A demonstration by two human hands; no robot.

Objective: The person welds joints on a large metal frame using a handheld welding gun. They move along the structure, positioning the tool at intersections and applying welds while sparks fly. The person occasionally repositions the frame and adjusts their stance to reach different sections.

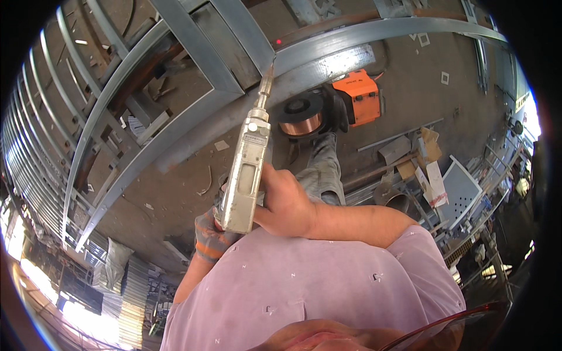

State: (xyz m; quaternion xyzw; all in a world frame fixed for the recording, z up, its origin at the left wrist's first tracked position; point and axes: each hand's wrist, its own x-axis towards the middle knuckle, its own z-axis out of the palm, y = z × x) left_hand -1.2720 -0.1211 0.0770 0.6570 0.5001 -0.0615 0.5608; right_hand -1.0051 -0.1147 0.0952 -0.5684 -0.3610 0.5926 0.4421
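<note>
Torch (pixel 249 169) pointed far, its tip (pixel 268 81) at or just beside the steel frame (pixel 243 32); right grip (pixel 287 199) closed around its right side, likely to steady its aim. Gloved left grip (pixel 214 237) sat by its near end, fingers hidden, hold impossible to tell.

My bare right hand (pixel 287 202) holds the metal-bodied torch (pixel 241 181) from its right side; my gloved left hand (pixel 213 234) sits at the torch's lower left, partly hidden behind it. Beyond the torch's body, its thin nozzle (pixel 266 85) reaches a corner of the steel frame (pixel 243 32), with a red dot (pixel 278 41) just past the tip. Right of the torch stand a copper wire spool (pixel 300 126) and an orange machine (pixel 358 99); far left of it, curved steel bars (pixel 107 28).
</note>
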